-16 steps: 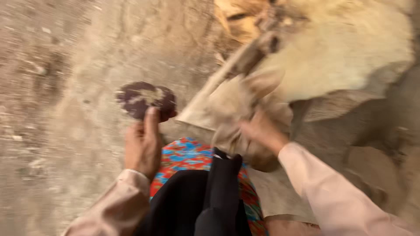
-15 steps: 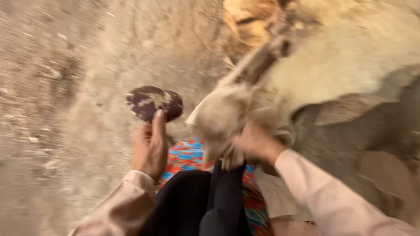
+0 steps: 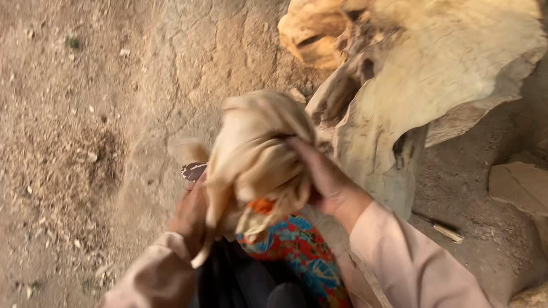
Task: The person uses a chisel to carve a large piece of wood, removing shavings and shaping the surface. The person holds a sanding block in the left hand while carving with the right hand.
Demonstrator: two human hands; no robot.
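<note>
Two hands hold a bunched beige cloth: the right hand clamps its side, the left hand grips beneath it, partly hidden. A dark mottled disc peeks out just behind the cloth, and a patterned fabric lies below. Earlier the cloth sat lower against the pale carved wood block; now it is raised, covering the disc. Bare dirt ground lies open to the left.

Open dirt ground lies left; the big carved wood block walls off the right.
</note>
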